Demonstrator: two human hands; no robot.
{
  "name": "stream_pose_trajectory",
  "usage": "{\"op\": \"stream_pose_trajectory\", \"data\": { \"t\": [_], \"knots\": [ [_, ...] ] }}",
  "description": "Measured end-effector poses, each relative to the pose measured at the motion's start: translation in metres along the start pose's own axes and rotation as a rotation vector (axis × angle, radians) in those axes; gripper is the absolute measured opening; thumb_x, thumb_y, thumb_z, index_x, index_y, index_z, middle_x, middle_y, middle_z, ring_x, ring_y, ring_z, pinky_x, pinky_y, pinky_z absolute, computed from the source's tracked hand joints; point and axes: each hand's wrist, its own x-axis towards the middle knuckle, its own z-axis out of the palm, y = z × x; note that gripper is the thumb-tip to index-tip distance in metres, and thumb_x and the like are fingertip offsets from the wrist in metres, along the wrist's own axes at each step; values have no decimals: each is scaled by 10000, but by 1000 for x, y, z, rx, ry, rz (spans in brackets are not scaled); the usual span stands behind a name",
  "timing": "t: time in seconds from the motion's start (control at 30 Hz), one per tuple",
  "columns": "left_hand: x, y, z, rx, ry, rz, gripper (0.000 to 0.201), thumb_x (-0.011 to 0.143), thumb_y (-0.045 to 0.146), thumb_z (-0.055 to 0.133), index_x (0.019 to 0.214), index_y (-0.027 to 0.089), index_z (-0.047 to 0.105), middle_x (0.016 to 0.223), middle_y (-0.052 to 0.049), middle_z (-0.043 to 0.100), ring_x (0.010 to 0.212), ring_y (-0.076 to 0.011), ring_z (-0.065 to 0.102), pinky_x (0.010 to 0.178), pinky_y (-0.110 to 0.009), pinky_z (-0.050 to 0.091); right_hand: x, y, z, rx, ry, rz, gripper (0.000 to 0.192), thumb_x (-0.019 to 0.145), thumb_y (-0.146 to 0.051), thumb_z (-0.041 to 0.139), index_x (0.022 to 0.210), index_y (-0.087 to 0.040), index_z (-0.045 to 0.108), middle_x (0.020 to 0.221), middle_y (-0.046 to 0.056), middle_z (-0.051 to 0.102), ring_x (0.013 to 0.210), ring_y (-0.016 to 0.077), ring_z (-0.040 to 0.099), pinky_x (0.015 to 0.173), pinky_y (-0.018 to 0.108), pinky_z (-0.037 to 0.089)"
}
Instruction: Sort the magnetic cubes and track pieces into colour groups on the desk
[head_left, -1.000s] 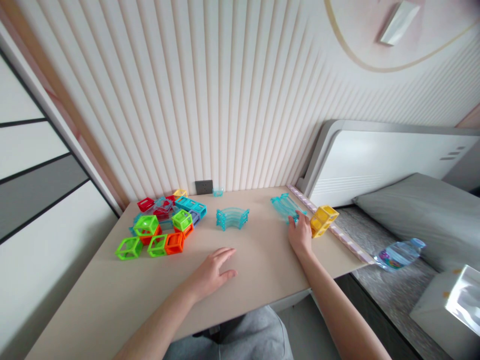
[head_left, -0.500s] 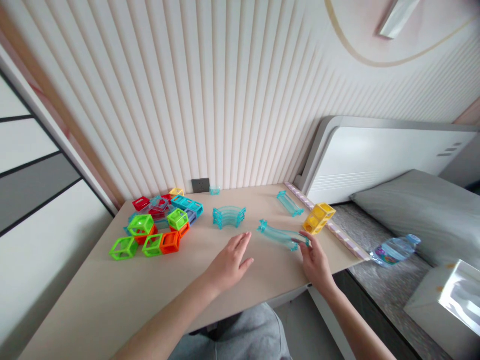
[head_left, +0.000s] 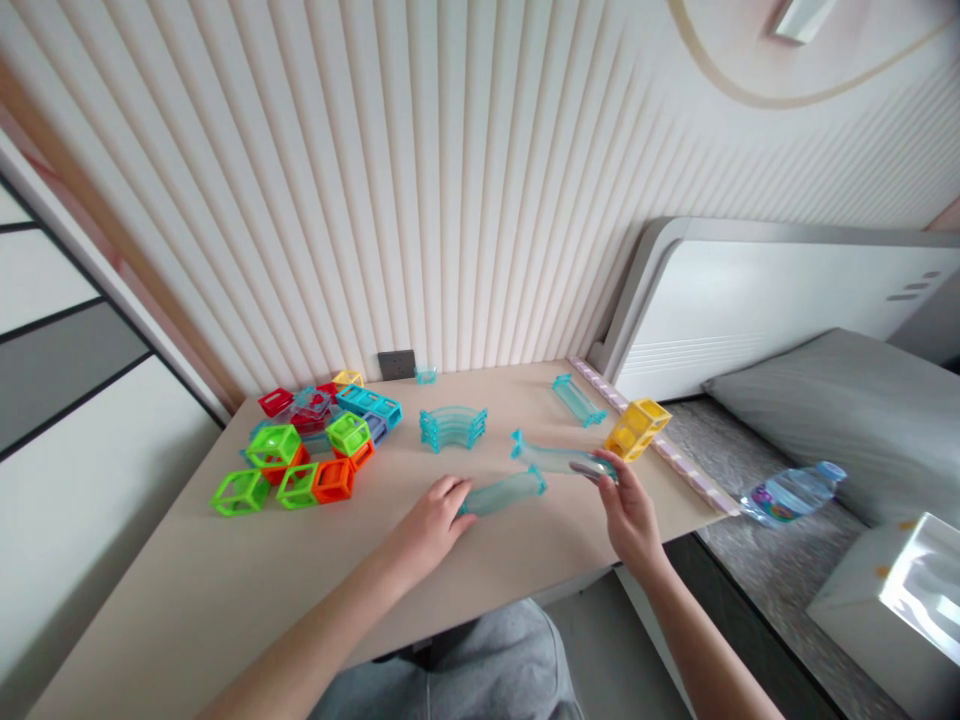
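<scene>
Left hand has its fingers pinched on one end of a clear teal plastic track piece over the beige desk. Right hand is clamped on the end of a second clear teal track piece, just beside the first. No real containers here, and the hollow yellow plastic block looks empty. The pile of red, green, orange and blue plastic cube frames overlaps too much to sort out. The plastic water bottle on the bed is blurry.

1. Clear teal track pieces.
2. Cubes in green, orange, red, blue.
3. Yellow block.
4. Beige surface.
5. White ribbed wall.
</scene>
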Motion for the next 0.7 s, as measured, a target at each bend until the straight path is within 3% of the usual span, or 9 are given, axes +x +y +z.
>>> {"op": "stream_pose_trajectory", "data": {
  "t": [0.13, 0.23, 0.3, 0.4, 0.53, 0.7],
  "knots": [
    [-31, -4, -22, 86, -9, -81, 377, 975, 291, 434, 1307, 215, 595, 1205, -105, 638, 1108, -244, 644, 979, -365, 519, -7, 3, 0, 0, 120, 134, 482, 912, -567, 519, 1216, -200, 590, 1081, 130, 735, 957, 278, 715, 816, 398, 565],
    [-46, -3, -34, 181, -33, -122, 429, 956, 252, 408, 1351, 205, 568, 1169, -125, 658, 1074, -256, 648, 947, -368, 515, -20, 7, 4, -167, 125, 183, 468, 886, -579, 534, 1158, -208, 622, 1050, 124, 743, 959, 292, 713, 797, 399, 563],
    [-50, 0, -38, 258, -73, -113, 518, 910, 180, 422, 1418, 225, 510, 1126, -124, 676, 1042, -262, 650, 932, -376, 506, -29, 9, 7, -325, 91, 141, 435, 886, -567, 529, 1140, -231, 638, 1067, 110, 739, 1022, 305, 693, 860, 430, 544],
    [-48, 7, -37, 453, -135, -98, 648, 829, 82, 446, 1444, 281, 489, 1013, -120, 682, 933, -270, 651, 881, -404, 493, -37, 12, 13, -497, 20, 27, 403, 894, -531, 514, 1148, -238, 622, 1162, 119, 708, 1116, 318, 651, 958, 486, 497],
    [-43, 12, -23, 701, -84, -83, 685, 798, 13, 437, 1424, 281, 520, 1009, -157, 650, 910, -285, 628, 843, -430, 476, -37, 12, 19, -641, -45, -55, 325, 902, -454, 512, 1133, -237, 586, 1146, 124, 691, 1100, 314, 646, 965, 498, 484],
    [-34, 16, -13, 744, -69, -63, 484, 905, 206, 521, 1388, 213, 549, 1011, -164, 650, 922, -319, 625, 820, -453, 496, -24, -1, 28, -741, -127, -157, 414, 899, -448, 546, 1258, -243, 561, 1427, 141, 538, 1283, 331, 532, 1039, 524, 421]
  ]
}}
